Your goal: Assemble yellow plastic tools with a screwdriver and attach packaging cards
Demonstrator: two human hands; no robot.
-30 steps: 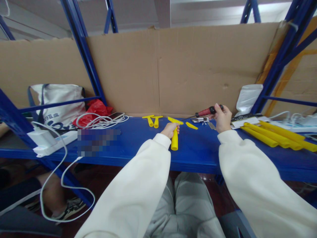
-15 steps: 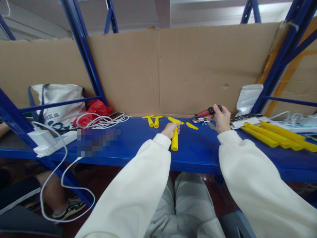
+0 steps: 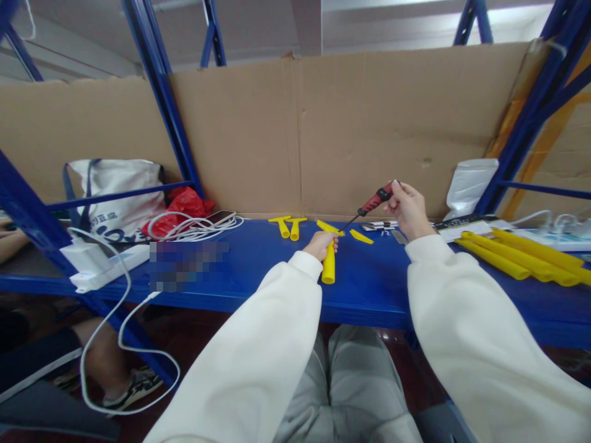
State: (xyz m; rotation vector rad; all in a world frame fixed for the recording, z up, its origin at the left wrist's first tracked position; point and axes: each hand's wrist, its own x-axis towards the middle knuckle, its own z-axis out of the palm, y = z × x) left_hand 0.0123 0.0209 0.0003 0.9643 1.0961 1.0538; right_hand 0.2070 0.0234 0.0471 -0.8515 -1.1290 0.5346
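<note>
Left hand [image 3: 322, 245] fingers clamp a yellow handle [image 3: 328, 269] near the front edge of the worktop [image 3: 258, 277]; right hand [image 3: 409, 210] fingers clamp a screwdriver [image 3: 373, 202]

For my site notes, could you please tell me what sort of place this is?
Probably a workshop bench: blue metal shelving, a cardboard panel behind it, and a screwdriver in the right hand.

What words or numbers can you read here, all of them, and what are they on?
"豆腐": on the white bag; the character before it is only partly visible.
Big dark writing lower on the same bag: partly covered, can't be read.
Black-and-white card: any print is too small and blurred to read.
Screwdriver and yellow handle piece in the hands: no readable text.
No numbers can be read.
</note>
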